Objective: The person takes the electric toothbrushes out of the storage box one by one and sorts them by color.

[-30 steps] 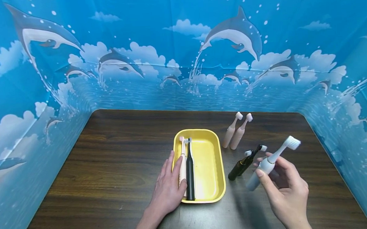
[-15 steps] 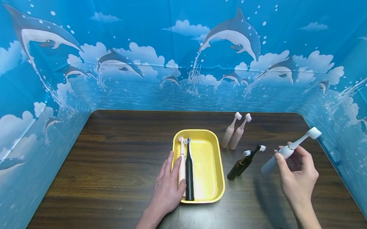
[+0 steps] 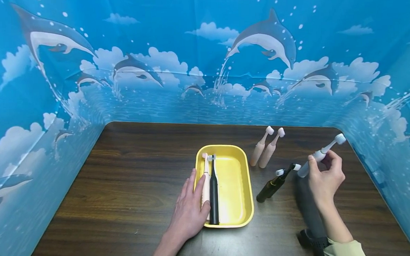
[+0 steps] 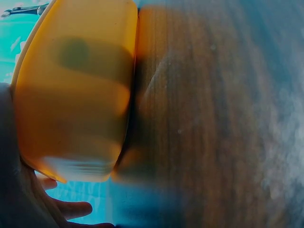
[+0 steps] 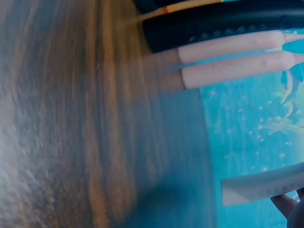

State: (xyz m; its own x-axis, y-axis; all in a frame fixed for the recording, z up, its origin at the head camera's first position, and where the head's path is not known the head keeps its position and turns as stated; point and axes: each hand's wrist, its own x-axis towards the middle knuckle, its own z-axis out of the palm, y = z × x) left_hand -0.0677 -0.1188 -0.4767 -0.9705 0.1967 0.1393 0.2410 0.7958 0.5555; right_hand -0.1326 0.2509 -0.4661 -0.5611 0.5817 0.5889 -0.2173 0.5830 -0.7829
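My left hand [image 3: 189, 209] rests over the left rim of a yellow tray [image 3: 247, 187], with straight fingers against a pale pink electric toothbrush [image 3: 205, 187] inside. A black electric toothbrush [image 3: 213, 200] lies beside it, and a sliver of white shows along its right side. The left wrist view has the tray's outer wall [image 4: 71, 109] close up. Out to the right, my right hand [image 3: 327, 176] pinches a white electric toothbrush [image 3: 319, 156] by its handle, brush head up. In the right wrist view, the white handle [image 5: 256, 185] shows its flat bottom end.
Two pink toothbrushes [image 3: 267, 156] stand upright behind and right of the tray. Nearer, two dark toothbrushes [image 3: 270, 189] stand close together, left of my right hand. A blue dolphin-print curtain [image 3: 202, 59] surrounds the wooden table [image 3: 135, 184] at the back and sides.
My right hand has carried the white toothbrush right and farther back, away from the dark pair. My left hand has kept its place at the tray.
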